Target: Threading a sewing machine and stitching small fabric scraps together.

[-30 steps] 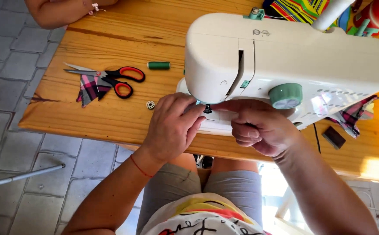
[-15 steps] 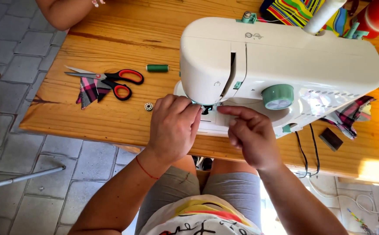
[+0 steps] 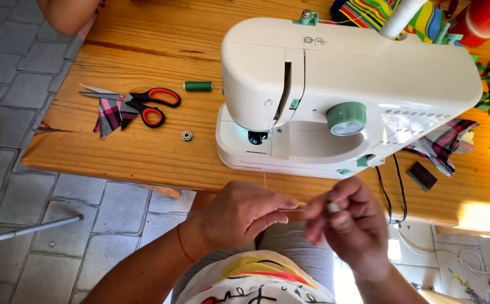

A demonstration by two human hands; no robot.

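Head view: left hand [image 3: 242,213] and right hand [image 3: 343,217] meet just below the worktop [image 3: 143,152] edge, fingertips pinched shut on a fine thread [image 3: 265,181] that runs up toward the needle area [image 3: 256,137] of the white sewing machine [image 3: 340,90]. Right-hand detail is blurred; what else it grips cannot be told. Judged step: handling the thread end. Keep it taut and hold both hands steady. On the worktop lie a small bobbin [image 3: 187,135], red-handled scissors [image 3: 143,104] on plaid scraps [image 3: 110,115], and a green spool [image 3: 198,86]. A small dark rectangular item [image 3: 422,175] lies right of the machine. A red container [image 3: 481,19] stands far right.
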